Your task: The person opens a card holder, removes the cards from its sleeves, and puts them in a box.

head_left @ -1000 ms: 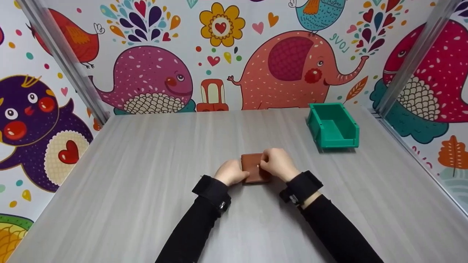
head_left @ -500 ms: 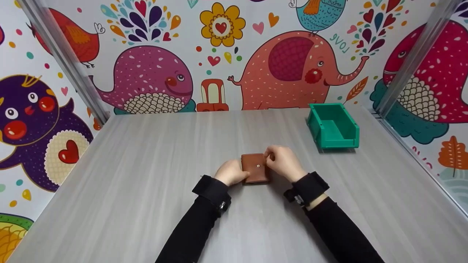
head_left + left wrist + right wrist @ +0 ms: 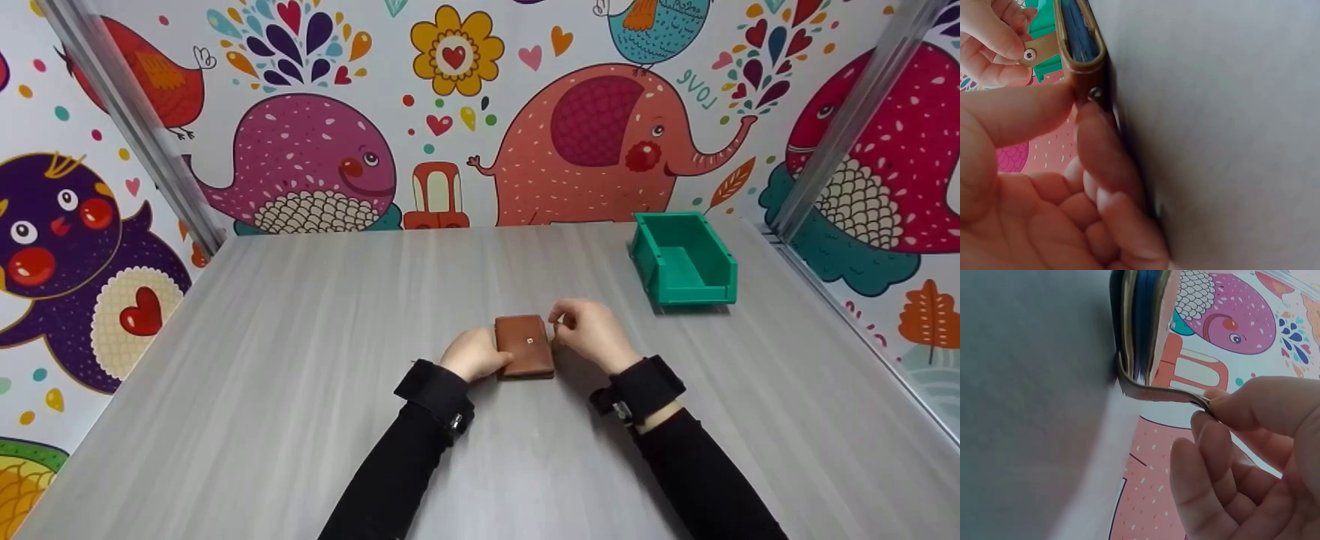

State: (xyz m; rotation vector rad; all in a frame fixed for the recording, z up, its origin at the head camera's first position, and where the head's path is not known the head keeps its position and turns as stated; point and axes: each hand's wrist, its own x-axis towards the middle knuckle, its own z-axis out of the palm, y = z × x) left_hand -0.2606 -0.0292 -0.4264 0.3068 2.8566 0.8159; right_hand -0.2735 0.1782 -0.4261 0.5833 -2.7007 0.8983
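A small brown leather wallet [image 3: 521,352] lies flat on the table, a metal snap showing on its cover. My left hand [image 3: 474,354] pinches its left edge, thumb on the cover and fingers low against the side; the left wrist view shows blue inner leaves [image 3: 1081,36] between the covers. On the other side, my right hand [image 3: 589,330] pinches the tip of the wallet's closing strap [image 3: 1168,394] between thumb and index finger. That strap stands unfastened, pulled out from the wallet's right edge, and its snap button [image 3: 1030,54] faces the left wrist camera.
A green plastic bin [image 3: 682,262] stands at the back right of the pale wood-grain table [image 3: 337,300]. Behind and beside the table rise walls [image 3: 450,112] printed with cartoon animals, with metal posts [image 3: 135,127] at the corners.
My right hand has drawn the strap off the cover and out to the right, uncovering the snap on the wallet. The left hand and wallet have stayed in place.
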